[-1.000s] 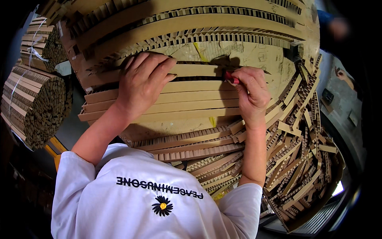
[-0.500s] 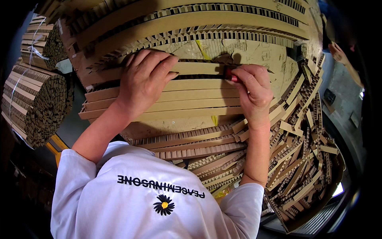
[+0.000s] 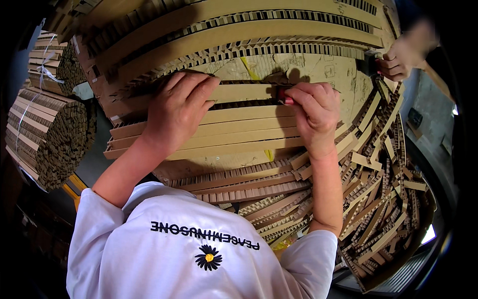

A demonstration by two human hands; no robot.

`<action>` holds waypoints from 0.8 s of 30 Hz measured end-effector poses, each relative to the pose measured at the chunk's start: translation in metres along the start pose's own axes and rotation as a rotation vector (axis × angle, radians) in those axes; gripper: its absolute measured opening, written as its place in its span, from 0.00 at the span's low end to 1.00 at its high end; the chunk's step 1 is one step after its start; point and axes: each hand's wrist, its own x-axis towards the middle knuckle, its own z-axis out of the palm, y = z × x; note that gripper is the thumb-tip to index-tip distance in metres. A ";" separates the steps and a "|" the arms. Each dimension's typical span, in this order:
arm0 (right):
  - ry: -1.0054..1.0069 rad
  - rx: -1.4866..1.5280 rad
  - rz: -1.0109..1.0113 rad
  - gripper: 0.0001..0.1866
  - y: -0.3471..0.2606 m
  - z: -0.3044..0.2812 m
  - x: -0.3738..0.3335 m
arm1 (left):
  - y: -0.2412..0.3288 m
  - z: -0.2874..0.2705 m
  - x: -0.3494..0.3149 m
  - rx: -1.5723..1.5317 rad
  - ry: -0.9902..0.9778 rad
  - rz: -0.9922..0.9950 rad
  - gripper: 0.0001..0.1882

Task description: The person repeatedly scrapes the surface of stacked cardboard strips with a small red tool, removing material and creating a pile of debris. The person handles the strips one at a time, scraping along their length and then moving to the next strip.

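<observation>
A honeycomb cardboard strip (image 3: 249, 92) lies across the worktable in front of me. My left hand (image 3: 180, 107) grips it from above, with fingers over its far edge and the thumb at its near edge. Pinched in my right hand (image 3: 314, 107) is a small red tool (image 3: 285, 96) with a dark end, touching the strip's right part. My fingers hide most of the tool, so its exact kind is unclear. Several more flat cardboard strips (image 3: 244, 130) lie side by side just nearer to me.
Long honeycomb strips (image 3: 279, 30) stand in rows at the far side. A heap of short cardboard offcuts (image 3: 378, 209) fills a bin at the right. Tied strip bundles (image 3: 47, 132) stand at the left. Another person's hand (image 3: 398, 62) is beside a dark block (image 3: 367, 66) at the far right.
The red tool in my right hand has shifted slightly left along the strip. The other person's hand has come in to the dark block. My left hand keeps its hold.
</observation>
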 end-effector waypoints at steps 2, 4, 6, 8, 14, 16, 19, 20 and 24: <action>-0.003 0.002 0.001 0.12 0.000 0.000 0.000 | 0.000 -0.001 0.000 0.004 -0.009 -0.005 0.25; 0.001 0.005 -0.001 0.13 0.001 0.001 -0.001 | 0.000 -0.002 0.000 0.008 -0.016 -0.005 0.25; 0.011 0.005 -0.006 0.13 0.003 0.004 -0.004 | 0.001 -0.002 0.001 0.010 -0.021 0.001 0.25; -0.002 -0.011 -0.007 0.13 0.001 0.000 -0.002 | 0.000 -0.002 0.001 0.019 -0.021 0.018 0.25; 0.237 0.206 0.126 0.11 -0.003 -0.022 -0.010 | 0.003 -0.006 0.001 0.053 -0.002 0.082 0.26; 0.560 0.384 0.343 0.09 -0.009 -0.038 -0.020 | 0.014 -0.019 0.001 0.051 0.003 0.095 0.26; 0.926 0.941 0.585 0.07 -0.003 -0.055 -0.050 | 0.041 -0.062 0.010 0.022 0.091 0.149 0.28; 0.918 0.997 0.591 0.07 -0.007 -0.055 -0.059 | 0.044 -0.078 0.017 0.023 0.107 0.141 0.29; 0.652 0.775 0.689 0.08 -0.026 -0.042 -0.087 | 0.038 -0.120 0.080 0.406 0.446 0.241 0.24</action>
